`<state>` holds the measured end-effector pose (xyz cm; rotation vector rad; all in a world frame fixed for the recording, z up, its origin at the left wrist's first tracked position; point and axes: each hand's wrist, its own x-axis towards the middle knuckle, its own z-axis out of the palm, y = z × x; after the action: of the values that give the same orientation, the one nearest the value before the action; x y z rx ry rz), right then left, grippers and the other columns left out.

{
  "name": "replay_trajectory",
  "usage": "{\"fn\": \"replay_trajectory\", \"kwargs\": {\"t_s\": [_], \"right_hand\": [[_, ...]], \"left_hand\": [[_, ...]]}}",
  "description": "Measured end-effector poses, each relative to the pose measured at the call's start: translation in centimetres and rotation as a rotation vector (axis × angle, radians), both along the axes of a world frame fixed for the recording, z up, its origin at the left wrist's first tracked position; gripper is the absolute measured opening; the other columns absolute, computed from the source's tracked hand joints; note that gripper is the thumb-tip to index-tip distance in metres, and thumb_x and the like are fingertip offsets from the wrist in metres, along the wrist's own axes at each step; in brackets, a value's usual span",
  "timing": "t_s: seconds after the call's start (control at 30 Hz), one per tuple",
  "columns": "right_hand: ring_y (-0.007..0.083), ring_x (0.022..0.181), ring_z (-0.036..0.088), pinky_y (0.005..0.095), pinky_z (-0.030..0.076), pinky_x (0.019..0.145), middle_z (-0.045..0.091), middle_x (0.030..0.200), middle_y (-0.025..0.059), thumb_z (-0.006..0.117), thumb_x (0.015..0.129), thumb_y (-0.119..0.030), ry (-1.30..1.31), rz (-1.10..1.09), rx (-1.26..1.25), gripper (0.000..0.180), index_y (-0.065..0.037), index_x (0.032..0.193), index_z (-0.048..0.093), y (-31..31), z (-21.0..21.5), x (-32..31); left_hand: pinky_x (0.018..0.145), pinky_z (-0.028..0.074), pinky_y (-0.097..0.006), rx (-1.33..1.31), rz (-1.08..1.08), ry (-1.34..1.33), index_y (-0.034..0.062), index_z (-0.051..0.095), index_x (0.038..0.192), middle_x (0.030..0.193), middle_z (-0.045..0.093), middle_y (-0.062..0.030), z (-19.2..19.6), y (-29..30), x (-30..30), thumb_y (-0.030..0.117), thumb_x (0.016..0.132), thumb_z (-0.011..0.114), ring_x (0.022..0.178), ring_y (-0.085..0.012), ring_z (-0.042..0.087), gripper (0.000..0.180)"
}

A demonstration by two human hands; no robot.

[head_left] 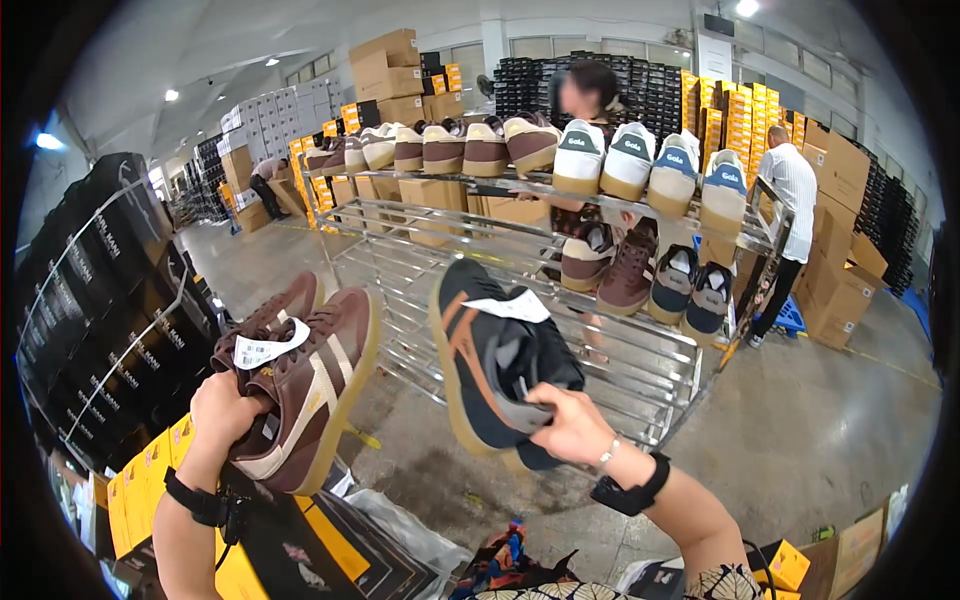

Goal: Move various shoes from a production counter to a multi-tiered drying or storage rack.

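Observation:
My left hand is closed round the heels of a pair of brown sneakers with cream stripes and gum soles. A white label tag lies across that pair. In my right hand I grip a pair of black sneakers by the heel openings; the nearer shoe has an orange-brown stripe and grey lining. Another white tag rests on them. Both pairs are held up with toes pointing away, in front of a metal shoe rack.
White sneakers and brown sneakers line the rack's top shelf; several more pairs stand on the shelf below. Black boxes are stacked at left, yellow shoeboxes at lower left. One person stands behind the rack, another at right by cartons.

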<state>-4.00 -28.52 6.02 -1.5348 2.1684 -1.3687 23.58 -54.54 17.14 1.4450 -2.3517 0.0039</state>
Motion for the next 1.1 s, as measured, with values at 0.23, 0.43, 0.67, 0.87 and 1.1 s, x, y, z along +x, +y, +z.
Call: {"fn": "replay_trajectory", "kwargs": {"t_s": [0.23, 0.43, 0.67, 0.87, 1.1], "right_hand": [[0.0387, 0.083, 0.056, 0.0437, 0.045, 0.072, 0.058, 0.083, 0.0213, 0.054, 0.064, -0.003, 0.265, -0.016, 0.015, 0.033, -0.007, 0.096, 0.052, -12.4, 1.4, -10.5], [0.0384, 0.086, 0.056, 0.0433, 0.045, 0.075, 0.058, 0.088, 0.0216, 0.053, 0.066, -0.005, 0.343, -0.21, 0.186, 0.034, -0.01, 0.1, 0.052, -22.3, 2.8, -20.7], [0.0366, 0.086, 0.059, 0.0434, 0.045, 0.078, 0.06, 0.086, 0.0246, 0.05, 0.069, -0.009, 0.298, -0.543, 0.44, 0.033, -0.002, 0.101, 0.052, -28.4, 4.3, -28.5], [0.0322, 0.09, 0.059, 0.0396, 0.046, 0.08, 0.061, 0.094, 0.0196, 0.047, 0.07, -0.014, 0.311, -0.637, 0.528, 0.038, -0.004, 0.105, 0.055, -29.5, 5.0, -31.3], [0.0325, 0.085, 0.061, 0.0394, 0.048, 0.074, 0.063, 0.086, 0.0187, 0.052, 0.068, -0.016, 0.443, -0.341, 0.851, 0.031, -0.006, 0.096, 0.058, -30.3, 5.2, -30.5]], "left_hand": [[0.068, 0.048, -0.039, -0.02, 0.05, -0.049, 0.001, 0.064, 0.076, 0.076, 0.062, -0.0195, -2.4, -9.3, -10.6, 0.03, 0.055, 0.07, 0.076, -0.0325, 0.061, 0.036], [0.069, 0.048, -0.041, -0.055, -0.077, -0.062, 0.0006, 0.064, 0.076, 0.078, 0.062, -0.0203, -3.7, -19.7, -24.4, 0.033, 0.055, 0.066, 0.076, -0.0331, 0.061, 0.038], [0.074, 0.049, -0.038, 0.016, -0.192, -0.059, 0.003, 0.065, 0.085, 0.087, 0.063, -0.018, -4.5, -27.2, -42.6, 0.035, 0.064, 0.061, 0.084, -0.0297, 0.062, 0.038], [0.074, 0.049, -0.035, 0.047, -0.381, -0.116, 0.0093, 0.067, 0.089, 0.094, 0.064, -0.0117, -6.3, -26.6, -53.8, 0.027, 0.074, 0.054, 0.089, -0.0242, 0.062, 0.027], [0.078, 0.048, -0.033, 0.09, -0.418, -0.092, 0.0051, 0.065, 0.093, 0.098, 0.063, -0.0141, -5.8, -25.4, -55.1, 0.024, 0.074, 0.051, 0.091, -0.0252, 0.061, 0.03]]}}
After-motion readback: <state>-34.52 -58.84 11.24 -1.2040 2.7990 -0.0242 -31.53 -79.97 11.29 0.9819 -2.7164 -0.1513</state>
